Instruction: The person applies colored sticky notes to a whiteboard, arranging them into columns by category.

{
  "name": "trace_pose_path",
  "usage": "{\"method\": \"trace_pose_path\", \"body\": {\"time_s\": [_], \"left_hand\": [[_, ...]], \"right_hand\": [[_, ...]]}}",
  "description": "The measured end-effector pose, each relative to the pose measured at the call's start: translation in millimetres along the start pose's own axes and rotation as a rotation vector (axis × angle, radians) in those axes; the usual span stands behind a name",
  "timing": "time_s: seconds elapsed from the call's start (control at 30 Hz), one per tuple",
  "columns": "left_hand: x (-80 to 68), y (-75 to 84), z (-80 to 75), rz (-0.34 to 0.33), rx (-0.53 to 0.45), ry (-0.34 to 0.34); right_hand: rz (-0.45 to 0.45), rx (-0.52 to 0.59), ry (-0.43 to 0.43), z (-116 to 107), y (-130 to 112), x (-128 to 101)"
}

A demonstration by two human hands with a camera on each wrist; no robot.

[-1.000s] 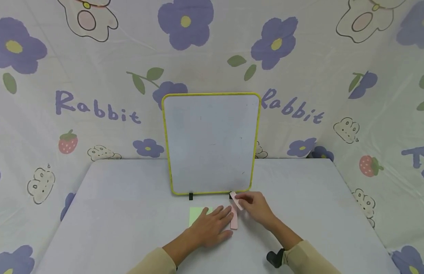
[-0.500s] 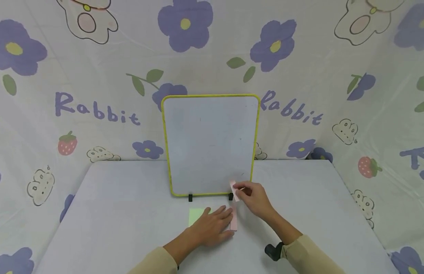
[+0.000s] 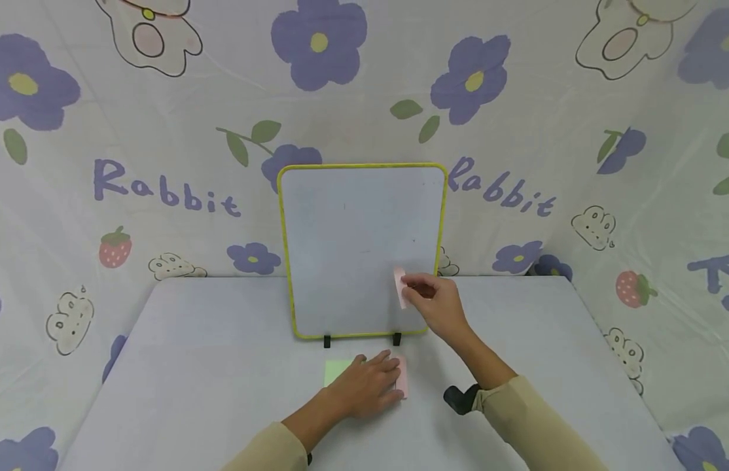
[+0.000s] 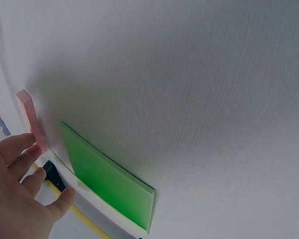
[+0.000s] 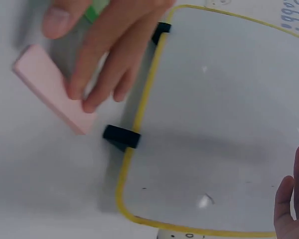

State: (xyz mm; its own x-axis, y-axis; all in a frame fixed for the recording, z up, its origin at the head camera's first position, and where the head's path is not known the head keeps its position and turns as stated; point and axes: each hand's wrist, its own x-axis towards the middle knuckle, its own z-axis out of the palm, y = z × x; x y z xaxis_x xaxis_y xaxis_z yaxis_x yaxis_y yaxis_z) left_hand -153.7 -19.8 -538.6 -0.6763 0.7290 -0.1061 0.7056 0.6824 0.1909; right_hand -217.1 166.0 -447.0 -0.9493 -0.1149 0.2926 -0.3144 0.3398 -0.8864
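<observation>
Pink slip [image 3: 398,288] is pinched by right hand [image 3: 440,306]; left hand [image 3: 366,388], fingers extended, touches pink pad [image 5: 49,84] far from tabletop [image 3: 223,297] back edge.

My right fingers [image 3: 422,279] are holding a pale pink slip [image 3: 400,292]; a pink pad [image 5: 50,82] and a green pad [image 4: 112,181] are showing on a white surface [image 3: 211,379]. I'm wearing beige sleeves [image 3: 538,425], facing a yellow-framed whiteboard [image 3: 358,261] and white cloth [image 3: 353,127] carrying purple flowers [image 3: 473,80], green leaves [image 3: 407,107], red strawberries [image 3: 114,251].
</observation>
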Motion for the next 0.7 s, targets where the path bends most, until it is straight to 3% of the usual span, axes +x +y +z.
{"method": "trace_pose_path", "body": {"time_s": [0.23,0.5,0.6,0.7], "left_hand": [[0.5,2.5,-7.8,-0.001,-0.026,-0.011],[2.8,2.5,-13.0,-0.009,-0.021,0.006],[6.2,-1.2,-19.9,-0.008,-0.011,0.045],[9.8,-6.3,-37.4,0.015,-0.022,0.126]], "right_hand": [[0.027,0.049,0.037,-7.9,-14.6,19.1],[-0.041,0.034,0.071,-14.4,-29.6,42.5],[-0.053,0.022,0.081,-17.1,-34.1,49.8],[-0.071,0.010,0.095,-19.3,-37.0,56.6]]}}
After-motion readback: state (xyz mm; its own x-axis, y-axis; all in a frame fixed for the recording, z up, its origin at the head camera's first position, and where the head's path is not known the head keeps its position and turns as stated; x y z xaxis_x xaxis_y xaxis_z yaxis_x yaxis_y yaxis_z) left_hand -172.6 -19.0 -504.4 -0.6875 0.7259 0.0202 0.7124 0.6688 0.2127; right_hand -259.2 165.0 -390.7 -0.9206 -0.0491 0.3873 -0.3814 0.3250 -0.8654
